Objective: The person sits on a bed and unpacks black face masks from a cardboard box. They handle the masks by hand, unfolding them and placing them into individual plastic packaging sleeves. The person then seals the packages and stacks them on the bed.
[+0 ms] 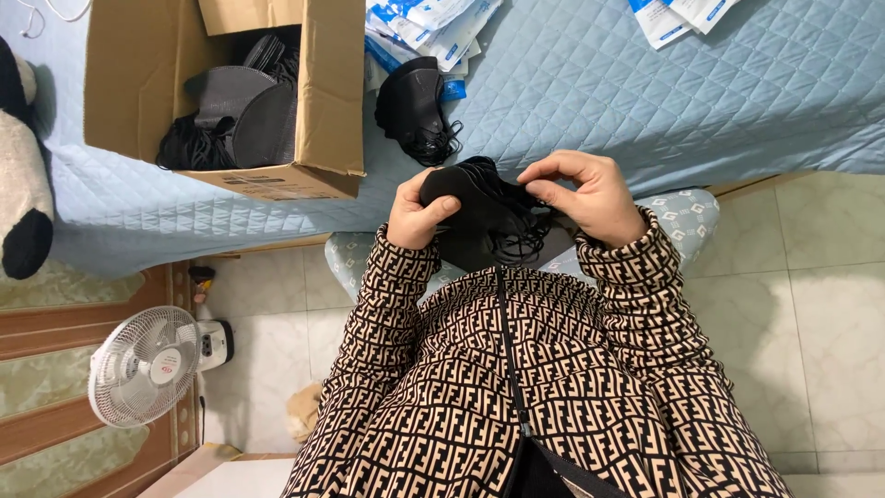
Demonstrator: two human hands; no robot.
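At the far left a plush panda (20, 175) lies on the edge of the bed (645, 101), which wears a quilted pale blue cover. Below it a white fan (143, 366) stands on the tiled floor (830, 304). Next comes an open cardboard box (323, 92), flaps up, holding a heap of black masks (241, 115) with tangled ear loops. Just right of the box, a small stack of black masks (412, 103) sits on the cover, touching flat white-and-blue packets (433, 23). More packets (682, 14) of the same kind lie at the top right edge.

In the middle, held above the lap, is a bundle of black masks (484, 217). The left hand (417, 210) grips its left edge, thumb on top and fingers curled under. The right hand (590, 194) pinches the upper right side, fingertips closed on cloth or loops; which, I cannot tell.

The bundle looks light, soft and floppy, with thin elastic loops that would likely snag. The folded cloth edge seems the surest hold, not the loops.
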